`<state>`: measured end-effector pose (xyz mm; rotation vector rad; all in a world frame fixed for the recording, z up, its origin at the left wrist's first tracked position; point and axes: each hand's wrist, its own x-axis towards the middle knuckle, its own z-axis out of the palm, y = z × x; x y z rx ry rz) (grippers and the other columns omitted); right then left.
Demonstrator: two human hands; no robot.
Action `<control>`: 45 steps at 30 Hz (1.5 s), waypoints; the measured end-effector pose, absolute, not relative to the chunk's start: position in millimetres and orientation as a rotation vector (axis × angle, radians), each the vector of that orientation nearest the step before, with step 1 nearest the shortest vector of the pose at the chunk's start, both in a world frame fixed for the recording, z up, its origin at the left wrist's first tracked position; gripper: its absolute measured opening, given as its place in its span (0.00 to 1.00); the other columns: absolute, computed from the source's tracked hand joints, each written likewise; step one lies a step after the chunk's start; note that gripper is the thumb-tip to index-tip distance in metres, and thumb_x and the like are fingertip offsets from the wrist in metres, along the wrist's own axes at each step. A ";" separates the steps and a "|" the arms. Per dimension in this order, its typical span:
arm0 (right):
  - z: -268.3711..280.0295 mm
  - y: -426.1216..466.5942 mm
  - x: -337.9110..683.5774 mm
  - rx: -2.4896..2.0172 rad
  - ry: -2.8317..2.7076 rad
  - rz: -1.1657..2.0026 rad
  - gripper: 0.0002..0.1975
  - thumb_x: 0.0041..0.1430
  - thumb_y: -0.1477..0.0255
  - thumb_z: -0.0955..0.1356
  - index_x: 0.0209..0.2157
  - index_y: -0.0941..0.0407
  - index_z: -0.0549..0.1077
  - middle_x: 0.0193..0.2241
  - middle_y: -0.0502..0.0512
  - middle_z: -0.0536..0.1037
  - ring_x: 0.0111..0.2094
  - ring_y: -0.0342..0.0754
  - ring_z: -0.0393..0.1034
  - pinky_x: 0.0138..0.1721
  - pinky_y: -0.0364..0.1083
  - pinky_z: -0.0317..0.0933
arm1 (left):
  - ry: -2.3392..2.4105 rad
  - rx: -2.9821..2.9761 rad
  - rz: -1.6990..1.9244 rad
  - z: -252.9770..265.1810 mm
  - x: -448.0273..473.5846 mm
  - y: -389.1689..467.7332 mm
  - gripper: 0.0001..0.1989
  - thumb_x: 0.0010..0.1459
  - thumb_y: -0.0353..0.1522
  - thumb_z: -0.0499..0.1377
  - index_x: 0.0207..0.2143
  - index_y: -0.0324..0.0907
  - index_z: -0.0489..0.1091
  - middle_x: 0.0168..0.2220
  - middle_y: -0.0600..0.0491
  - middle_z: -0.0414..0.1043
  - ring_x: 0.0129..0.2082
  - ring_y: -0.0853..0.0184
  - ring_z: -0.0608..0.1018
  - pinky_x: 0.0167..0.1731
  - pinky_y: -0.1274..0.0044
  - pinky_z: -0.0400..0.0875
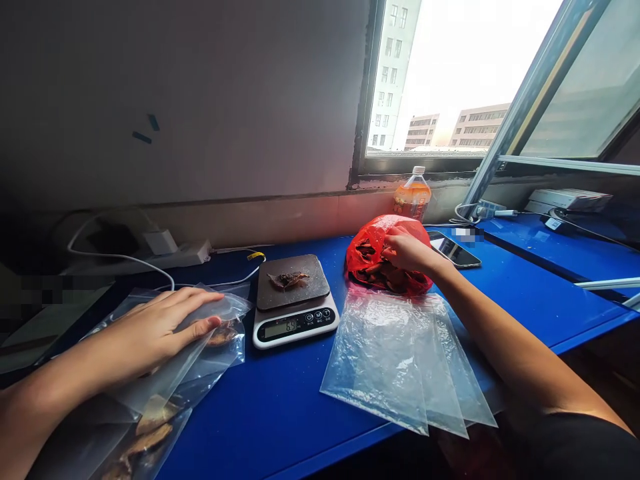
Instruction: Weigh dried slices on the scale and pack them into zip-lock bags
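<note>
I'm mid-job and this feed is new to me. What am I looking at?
No machine here: these are one person's bare hands, seen from a camera worn on their head. The left hand rests, fingers extended, on plastic packaging with brown pieces inside. The right hand reaches into a red bag of similar pieces; whether it grips any is unclear. Between them, on the blue table, a digital scale bears a shrivelled brown piece. Flat clear bags lie nearer the camera than the red bag.
</note>
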<state>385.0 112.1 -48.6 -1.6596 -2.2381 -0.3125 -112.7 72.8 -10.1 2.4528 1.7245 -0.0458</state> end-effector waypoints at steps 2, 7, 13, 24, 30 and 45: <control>-48.7 112.4 381.4 -1.678 -2.244 -0.319 0.08 0.58 0.77 0.66 0.31 0.58 0.78 0.38 0.62 0.79 0.38 0.51 0.72 0.43 0.48 0.66 | 1.724 2.449 -0.049 -10.2 -113.3 72.6 0.36 0.59 0.57 0.45 0.63 0.55 0.67 0.65 0.55 0.67 0.65 0.50 0.68 0.62 0.61 0.65; -38.1 111.9 380.3 -1.449 -2.021 -0.180 0.05 0.55 0.73 0.68 0.32 0.57 0.77 0.37 0.60 0.77 0.43 0.53 0.70 0.47 0.51 0.66 | 1.725 2.431 -0.054 -9.6 -109.1 70.9 0.37 0.58 0.58 0.44 0.63 0.55 0.67 0.66 0.54 0.66 0.66 0.49 0.66 0.63 0.59 0.63; -12.0 87.6 377.6 -1.285 -1.824 0.643 0.16 0.57 0.58 0.69 0.28 0.57 0.72 0.28 0.52 0.73 0.30 0.46 0.65 0.34 0.46 0.60 | 1.759 2.386 -0.083 -8.8 -107.0 69.7 0.39 0.57 0.58 0.42 0.64 0.54 0.66 0.67 0.54 0.64 0.67 0.51 0.65 0.65 0.58 0.60; 6.4 56.9 360.7 -1.171 -1.799 1.145 0.21 0.52 0.56 0.75 0.30 0.53 0.64 0.26 0.47 0.68 0.26 0.43 0.66 0.28 0.45 0.63 | 1.733 2.418 -0.114 -5.7 -100.9 67.1 0.40 0.57 0.57 0.42 0.65 0.50 0.65 0.66 0.52 0.64 0.66 0.50 0.65 0.64 0.60 0.58; -2.1 18.2 304.1 -1.263 -2.373 0.292 0.10 0.65 0.62 0.67 0.40 0.54 0.73 0.39 0.59 0.77 0.38 0.53 0.73 0.38 0.53 0.69 | 1.700 2.443 -0.155 -3.4 -95.2 64.8 0.37 0.59 0.54 0.42 0.65 0.49 0.64 0.66 0.52 0.64 0.65 0.52 0.64 0.64 0.61 0.57; -23.9 3.6 281.5 -1.254 -2.571 -0.121 0.13 0.63 0.82 0.63 0.46 0.55 0.73 0.42 0.60 0.78 0.43 0.53 0.73 0.42 0.50 0.69 | 1.717 2.488 -0.145 -8.3 -94.7 64.5 0.37 0.59 0.55 0.42 0.64 0.52 0.65 0.66 0.53 0.64 0.64 0.53 0.65 0.63 0.62 0.57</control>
